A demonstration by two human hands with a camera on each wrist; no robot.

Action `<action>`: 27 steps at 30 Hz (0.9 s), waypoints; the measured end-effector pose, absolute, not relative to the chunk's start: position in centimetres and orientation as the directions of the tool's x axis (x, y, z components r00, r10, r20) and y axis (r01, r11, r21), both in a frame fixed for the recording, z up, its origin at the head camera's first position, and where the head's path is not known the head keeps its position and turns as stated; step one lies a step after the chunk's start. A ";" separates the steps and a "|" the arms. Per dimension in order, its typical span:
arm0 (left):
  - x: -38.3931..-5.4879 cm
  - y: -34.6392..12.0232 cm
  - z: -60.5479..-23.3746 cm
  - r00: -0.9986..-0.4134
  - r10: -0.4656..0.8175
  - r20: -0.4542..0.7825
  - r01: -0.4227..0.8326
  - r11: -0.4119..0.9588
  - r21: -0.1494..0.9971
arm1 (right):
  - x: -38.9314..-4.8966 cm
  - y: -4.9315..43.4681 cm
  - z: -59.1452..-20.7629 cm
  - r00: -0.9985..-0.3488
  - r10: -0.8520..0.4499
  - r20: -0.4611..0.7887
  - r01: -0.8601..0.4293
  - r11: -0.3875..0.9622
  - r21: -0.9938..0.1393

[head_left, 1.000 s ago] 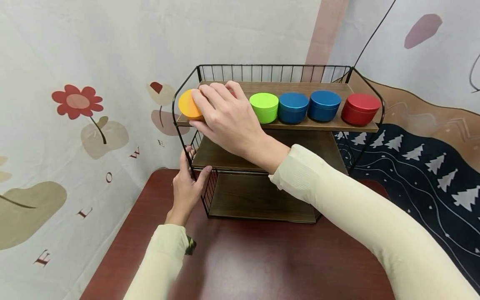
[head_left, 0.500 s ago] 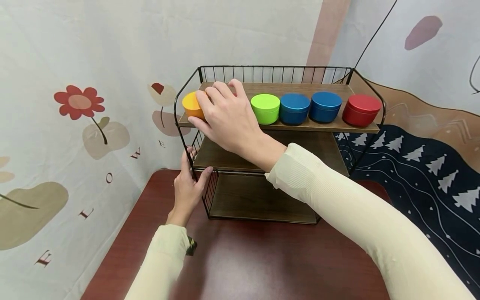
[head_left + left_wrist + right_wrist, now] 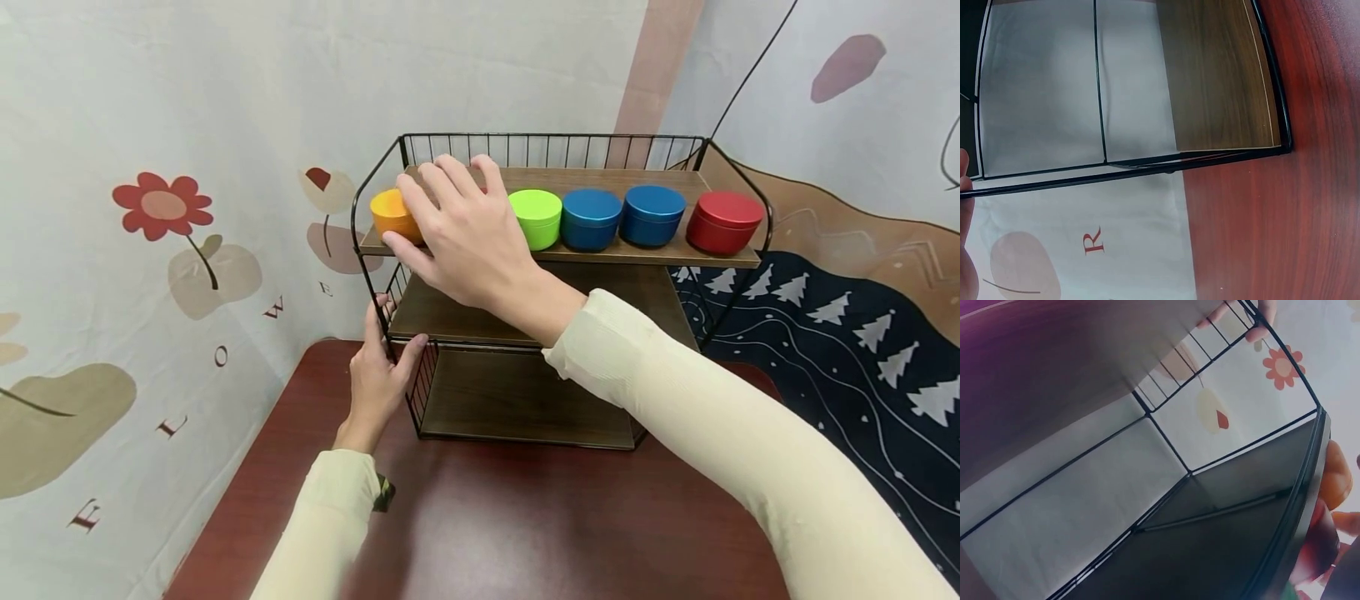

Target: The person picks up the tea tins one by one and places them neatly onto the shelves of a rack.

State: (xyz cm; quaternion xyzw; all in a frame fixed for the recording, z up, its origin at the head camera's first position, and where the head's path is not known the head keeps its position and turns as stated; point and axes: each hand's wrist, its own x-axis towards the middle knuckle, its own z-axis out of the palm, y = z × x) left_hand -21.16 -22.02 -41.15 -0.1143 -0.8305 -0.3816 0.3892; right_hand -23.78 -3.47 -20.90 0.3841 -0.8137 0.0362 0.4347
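A black wire rack with wooden shelves (image 3: 570, 177) stands on the table. At the left end of its top shelf sits an upright orange tin (image 3: 392, 215). My right hand (image 3: 480, 242) reaches over and holds this tin, thumb at its front and index finger at its right side. A red tin (image 3: 1316, 547) beside the orange one shows in the right wrist view; in the head view my hand hides it. To the right are a lime green tin (image 3: 537, 221), two blue tins (image 3: 590, 221) and another red tin (image 3: 723, 223). My left hand (image 3: 375, 383) grips the rack's left side frame.
The rack's middle shelf (image 3: 450, 312) and bottom shelf (image 3: 525, 400) lie below the tins. The reddish-brown table (image 3: 540, 517) extends in front. A printed cloth (image 3: 187, 83) hangs close behind. A small dark patterned thing (image 3: 384, 493) shows by the left cuff.
The orange tin, tilted toward me a second ago, has come down upright onto the shelf under my right hand. My left hand keeps its hold on the frame.
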 end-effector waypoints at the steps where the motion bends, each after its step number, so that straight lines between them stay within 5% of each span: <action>1: -21.2 -22.0 -41.2 -0.672 -0.107 0.733 0.487 0.682 0.546 | -23.7 -3.1 -20.8 -0.320 -0.592 0.740 -0.661 0.699 0.273; 10: -21.0 -21.9 -41.0 -0.698 -0.115 0.707 0.454 0.692 0.561 | -22.8 2.8 -20.8 -0.204 -0.493 0.846 -0.717 0.664 0.214; 19: -20.7 -22.4 -40.8 -0.692 -0.133 0.709 0.375 0.773 0.511 | -22.8 10.6 -22.2 -0.168 -0.280 0.945 -0.713 0.696 0.080; 23: -20.5 -23.5 -40.6 -0.624 -0.109 0.774 0.367 0.833 0.413 | -22.5 14.0 -23.1 -0.212 -0.158 0.964 -0.647 0.763 -0.017; 27: -20.4 -24.8 -40.3 -0.599 -0.067 0.798 0.399 0.839 0.370 | -22.1 18.2 -24.5 -0.340 -0.028 0.940 -0.569 0.802 -0.182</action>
